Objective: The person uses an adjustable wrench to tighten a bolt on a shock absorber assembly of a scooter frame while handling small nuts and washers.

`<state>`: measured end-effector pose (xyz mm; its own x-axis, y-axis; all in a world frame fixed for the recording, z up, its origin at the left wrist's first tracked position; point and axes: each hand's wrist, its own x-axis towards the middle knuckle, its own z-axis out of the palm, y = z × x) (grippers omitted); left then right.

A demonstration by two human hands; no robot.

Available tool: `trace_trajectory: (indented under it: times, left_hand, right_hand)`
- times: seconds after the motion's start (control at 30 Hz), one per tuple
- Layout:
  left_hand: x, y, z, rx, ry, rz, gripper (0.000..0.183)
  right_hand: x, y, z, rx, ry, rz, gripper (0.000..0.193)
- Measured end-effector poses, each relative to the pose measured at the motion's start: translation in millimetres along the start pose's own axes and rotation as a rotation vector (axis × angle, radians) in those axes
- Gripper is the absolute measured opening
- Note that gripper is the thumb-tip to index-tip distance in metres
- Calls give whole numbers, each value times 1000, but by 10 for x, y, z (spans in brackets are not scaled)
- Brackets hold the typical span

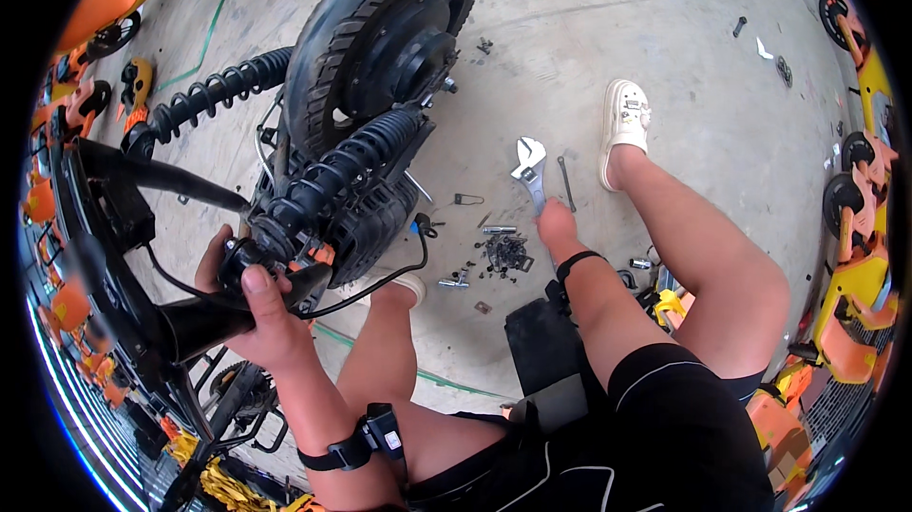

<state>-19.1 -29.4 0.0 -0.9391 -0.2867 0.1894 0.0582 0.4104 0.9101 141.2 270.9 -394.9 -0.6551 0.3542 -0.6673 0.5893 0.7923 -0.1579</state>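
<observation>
My left hand (271,322) is closed around the black frame tube (204,322) by the top mount of a coil-spring shock absorber (342,165), its thumb on the near side. Beyond that spring stands a thick-tyred wheel (323,47) with a black hub (404,51). A second shock absorber (223,89) runs along the wheel's left side. Down near the floor, my right hand (556,224) grips the handle of a silver adjustable wrench (529,162), jaws pointing away from me. Just left of that hand lies a heap of small dark screws (503,254).
A thin spanner (566,181) and silver sockets (500,230) lie on the concrete floor (532,47). A black cable (399,274) hangs from the frame. My shoe (625,118) stands right of the wrench. Orange and yellow vehicles (850,303) line both sides.
</observation>
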Motion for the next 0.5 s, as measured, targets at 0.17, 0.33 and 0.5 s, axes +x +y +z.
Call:
trace_trajectory:
  times: [0.17, 0.33, 0.5]
  left_hand:
    - [-18, -110, -55, 18, 33, 50, 49]
    - [55, -97, -29, -61, 34, 195, 43]
    - [12, 62, -67, -314, -34, 27, 40]
  right_hand:
    - [-103, -171, -340, 36, -78, 46, 43]
    - [-155, -171, -338, 243, 4, 55, 42]
    - [-250, -432, -575, 574, -128, 94, 34]
